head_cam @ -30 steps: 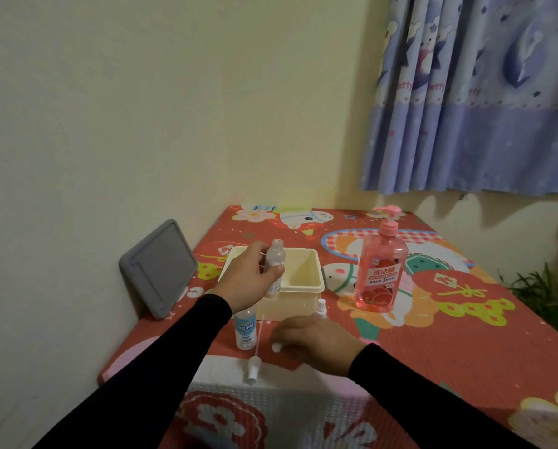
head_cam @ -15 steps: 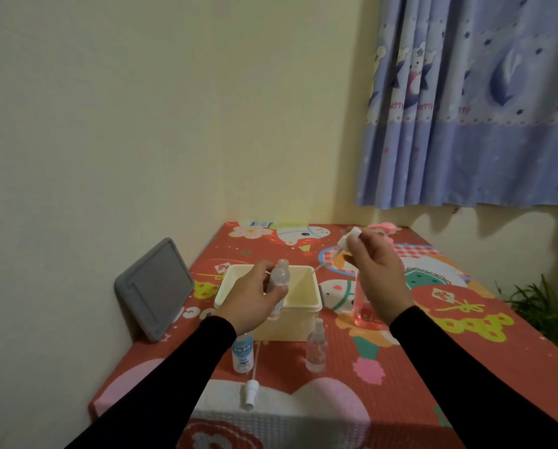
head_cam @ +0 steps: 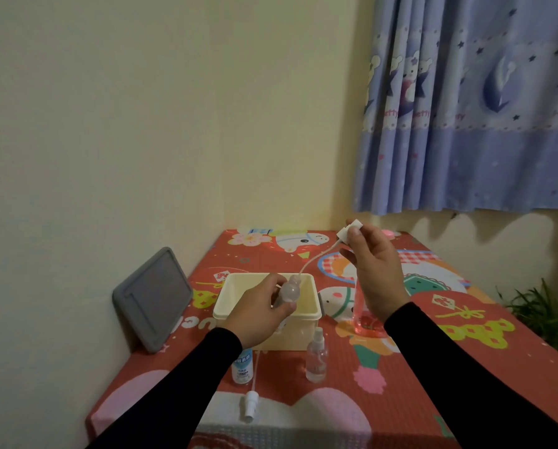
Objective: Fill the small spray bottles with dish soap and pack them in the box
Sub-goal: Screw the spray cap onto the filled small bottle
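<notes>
My left hand point(head_cam: 256, 311) grips a small clear spray bottle point(head_cam: 289, 290) tilted above the cream box point(head_cam: 315, 314). My right hand point(head_cam: 373, 265) pinches a white spray head point(head_cam: 349, 230) held up high; its thin dip tube point(head_cam: 316, 256) curves down to the bottle's neck. The pink dish soap bottle point(head_cam: 367, 322) stands right of the box, mostly hidden behind my right wrist. Near the table's front stand a capped clear spray bottle point(head_cam: 316, 358) and a blue-labelled bottle point(head_cam: 242, 367), partly hidden by my left sleeve. Another loose spray head point(head_cam: 251, 403) lies in front of them.
A grey tablet-like slab point(head_cam: 154, 298) leans against the wall on the left. The table has a red cartoon-print cover point(head_cam: 433, 351). A blue curtain point(head_cam: 465, 108) hangs at the back right, and a green plant point(head_cam: 543, 314) sits beyond the table's right edge.
My right hand picked a spray head off the table and raised it; its tube now reaches the neck of the bottle, which my left hand has tilted over the box.
</notes>
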Tool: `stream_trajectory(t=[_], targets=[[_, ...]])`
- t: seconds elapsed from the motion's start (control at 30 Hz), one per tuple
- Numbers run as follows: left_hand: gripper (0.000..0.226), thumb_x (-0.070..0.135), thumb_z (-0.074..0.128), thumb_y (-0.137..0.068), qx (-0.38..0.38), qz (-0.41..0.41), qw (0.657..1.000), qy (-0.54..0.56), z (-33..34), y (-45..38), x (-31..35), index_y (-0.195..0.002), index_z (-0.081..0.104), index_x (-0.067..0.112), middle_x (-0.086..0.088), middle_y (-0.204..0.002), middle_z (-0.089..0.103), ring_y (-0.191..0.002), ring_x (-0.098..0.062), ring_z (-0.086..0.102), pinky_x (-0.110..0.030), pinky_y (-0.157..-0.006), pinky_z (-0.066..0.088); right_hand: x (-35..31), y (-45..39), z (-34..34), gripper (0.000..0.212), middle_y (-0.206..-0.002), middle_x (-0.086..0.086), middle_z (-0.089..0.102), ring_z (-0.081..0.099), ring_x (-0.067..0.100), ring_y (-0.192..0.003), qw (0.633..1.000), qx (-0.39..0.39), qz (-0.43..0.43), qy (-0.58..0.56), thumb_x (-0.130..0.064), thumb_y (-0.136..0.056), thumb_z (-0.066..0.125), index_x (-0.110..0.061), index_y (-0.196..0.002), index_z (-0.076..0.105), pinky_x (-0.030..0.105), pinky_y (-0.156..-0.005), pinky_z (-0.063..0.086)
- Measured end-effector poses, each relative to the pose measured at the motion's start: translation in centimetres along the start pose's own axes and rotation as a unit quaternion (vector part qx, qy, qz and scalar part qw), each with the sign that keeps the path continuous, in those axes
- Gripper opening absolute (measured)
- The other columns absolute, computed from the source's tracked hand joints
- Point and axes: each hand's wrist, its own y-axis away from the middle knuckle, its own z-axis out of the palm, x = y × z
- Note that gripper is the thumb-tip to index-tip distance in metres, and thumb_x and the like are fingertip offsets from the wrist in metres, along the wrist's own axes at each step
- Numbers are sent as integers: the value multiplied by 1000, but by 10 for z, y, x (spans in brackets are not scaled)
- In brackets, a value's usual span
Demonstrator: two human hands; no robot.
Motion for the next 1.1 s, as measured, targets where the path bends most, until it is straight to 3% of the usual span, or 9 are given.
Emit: stream_trajectory(t=[0.3,0.43,0.53,0.63,0.77,0.9,1.1], targets=[[29,36,62,-88,4,15,1000,15,5,-1,10,-114,51,29,3,-106,67,-101,-13,63,-43,-91,52,16,7,3,25,-104,4,71,66,10,-95,996,-67,38,44,-22,-96,54,-9,-115,62,25,-83,55],[31,36,62,-89,-1,27,999,30,6,0,16,-118,50,28,3,-106,67,-101,-13,63,-42,-91,52,19,13,5,21,-100,4,72,67,10,-92,990,-117,58,60,-23,-96,53,-12,-109,66,30,-89,53],[28,36,61,-89,-5,31,999,45,7,1,17,-115,52,30,4,-104,68,-99,-13,64,-42,-91,52,21,15,4,19,-99,8,71,66,21,-95,985,-140,65,74,-24,-97,53,-16,-102,69,37,-92,52],[27,36,62,-88,-6,32,997,63,7,1,18,-114,53,31,5,-101,69,-98,-12,64,-41,-91,52,24,16,3,20,-105,11,70,64,31,-106,981,-158,81,73,-22,-97,53,-16,-107,69,44,-98,51],[26,32,63,-89,-10,29,996,80,8,1,19,-114,56,29,6,-102,69,-96,-9,65,-39,-91,53,26,16,3,24,-110,7,70,64,27,-109,979,-163,101,65,-21,-97,53,-16,-116,66,43,-100,50],[29,32,64,-89,-15,28,995,97,8,1,20,-117,57,29,6,-104,69,-97,-8,65,-38,-92,53,25,15,4,21,-105,7,71,66,25,-104,977,-180,106,52,-19,-97,51,-17,-110,68,39,-97,52],[25,28,64,-91,-24,28,987,157,6,1,24,-116,59,25,1,-105,70,-99,-12,66,-39,-93,53,23,12,3,23,-111,19,68,66,27,-103,973,-199,117,28,-15,-98,49,-7,-113,66,32,-91,55]])
